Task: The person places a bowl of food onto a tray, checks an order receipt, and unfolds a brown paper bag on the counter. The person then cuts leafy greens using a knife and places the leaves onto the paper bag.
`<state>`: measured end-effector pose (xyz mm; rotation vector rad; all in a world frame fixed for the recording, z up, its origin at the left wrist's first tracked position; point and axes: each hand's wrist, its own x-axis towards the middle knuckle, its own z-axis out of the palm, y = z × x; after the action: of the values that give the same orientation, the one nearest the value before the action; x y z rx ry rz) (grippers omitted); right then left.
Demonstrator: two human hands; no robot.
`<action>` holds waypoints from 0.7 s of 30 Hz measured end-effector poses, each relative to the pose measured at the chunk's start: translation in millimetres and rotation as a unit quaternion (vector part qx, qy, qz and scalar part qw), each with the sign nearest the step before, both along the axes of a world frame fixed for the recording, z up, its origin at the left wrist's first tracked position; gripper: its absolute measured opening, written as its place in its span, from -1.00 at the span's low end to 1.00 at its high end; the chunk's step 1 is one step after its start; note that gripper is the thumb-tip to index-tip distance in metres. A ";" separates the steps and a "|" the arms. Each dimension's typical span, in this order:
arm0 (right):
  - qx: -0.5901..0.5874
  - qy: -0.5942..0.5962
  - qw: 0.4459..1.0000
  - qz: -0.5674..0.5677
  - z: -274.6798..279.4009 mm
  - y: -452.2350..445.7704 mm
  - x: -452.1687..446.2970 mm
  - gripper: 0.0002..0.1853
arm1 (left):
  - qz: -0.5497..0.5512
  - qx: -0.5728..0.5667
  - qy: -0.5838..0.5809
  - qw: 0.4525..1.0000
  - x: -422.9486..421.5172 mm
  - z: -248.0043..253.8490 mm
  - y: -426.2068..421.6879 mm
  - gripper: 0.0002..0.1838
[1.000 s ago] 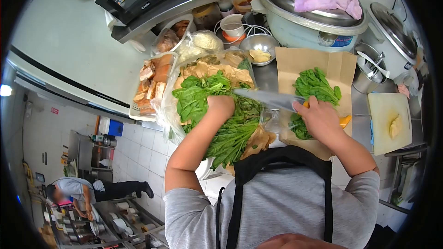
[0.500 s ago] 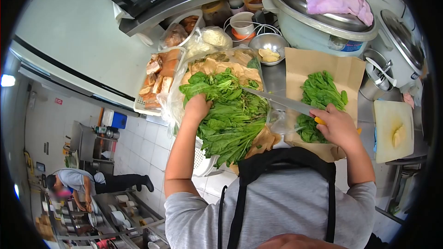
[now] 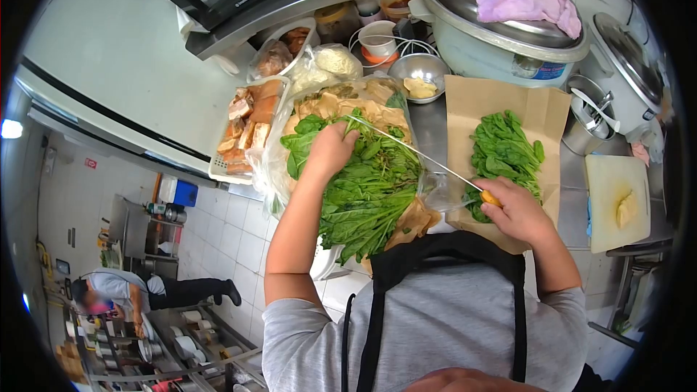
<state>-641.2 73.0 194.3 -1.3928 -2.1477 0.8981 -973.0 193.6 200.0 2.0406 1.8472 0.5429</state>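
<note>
A big heap of leafy greens, like spinach [image 3: 367, 207], lies over brown paper and a clear plastic bag. My left hand [image 3: 334, 149] is closed on the upper part of this heap, its fingertips partly hidden among the leaves. In my right hand [image 3: 514, 209] is a long knife [image 3: 428, 158], gripped by its yellow-orange handle. The blade slants up and left across the heap, its tip close to my left fingers. Below my right hand, a smaller pile of greens [image 3: 504, 149] rests on a sheet of brown paper [image 3: 468, 98].
A basket of meat chunks [image 3: 247, 127] stands left of the heap. Behind are a metal bowl [image 3: 421, 72] and a large lidded pot [image 3: 501, 36] under a pink cloth. At right lies a cutting board [image 3: 618, 203]. Another person [image 3: 145, 290] works far left.
My left hand has shifted right and up over the heap. The knife's tip has risen leftward toward it, with the blade turned more edge-on, and my right hand is slightly lower.
</note>
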 end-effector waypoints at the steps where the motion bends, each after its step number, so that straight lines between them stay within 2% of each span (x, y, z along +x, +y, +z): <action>1: -0.009 -0.005 1.000 -0.007 0.7 -1.6 2.1 -0.61 | 0.005 -0.017 -0.009 1.000 -0.2 -8.5 9.8 -0.74; 5: 0.006 0.000 1.000 -0.024 -17.2 -10.5 7.5 -0.61 | 0.035 -0.082 -0.126 0.988 6.4 -13.3 21.6 -0.72; 9: 0.022 -0.010 0.999 -0.030 -42.6 -14.5 2.8 -0.61 | 0.002 -0.130 -0.047 0.990 -0.9 -24.7 31.5 -0.63; 10: 0.003 -0.005 1.000 -0.027 -48.1 -14.6 0.9 -0.60 | 0.000 -0.104 -0.067 0.992 0.5 -30.9 32.3 -0.64; 11: -0.019 -0.029 0.999 -0.032 -54.6 -14.1 -0.5 -0.60 | -0.008 -0.132 -0.069 0.989 -3.2 -38.6 40.1 -0.70; 12: -0.056 -0.031 0.998 -0.028 -46.0 -14.3 -1.3 -0.59 | -0.040 -0.128 -0.080 0.988 14.3 -19.9 28.5 -0.76; 13: -0.063 -0.034 0.997 -0.029 -45.2 -13.4 -3.0 -0.59 | -0.055 -0.122 -0.079 0.988 13.8 -25.8 31.3 -0.77; 16: -0.060 -0.036 0.997 -0.026 -54.4 -17.8 -0.2 -0.59 | 0.004 -0.133 -0.166 0.977 7.7 -50.0 33.1 -0.87; 19: -0.077 -0.049 0.996 -0.019 -59.5 -16.1 0.1 -0.60 | -0.029 -0.116 -0.157 0.980 9.4 -61.3 29.8 -0.90; 21: -0.085 -0.057 0.995 -0.013 -62.5 -17.5 -0.2 -0.60 | -0.020 -0.144 -0.133 0.980 8.0 -64.4 24.6 -0.90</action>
<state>-641.4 55.4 131.8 -1.5844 -2.1729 1.0348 -965.1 218.2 135.5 1.7195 1.6195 0.4786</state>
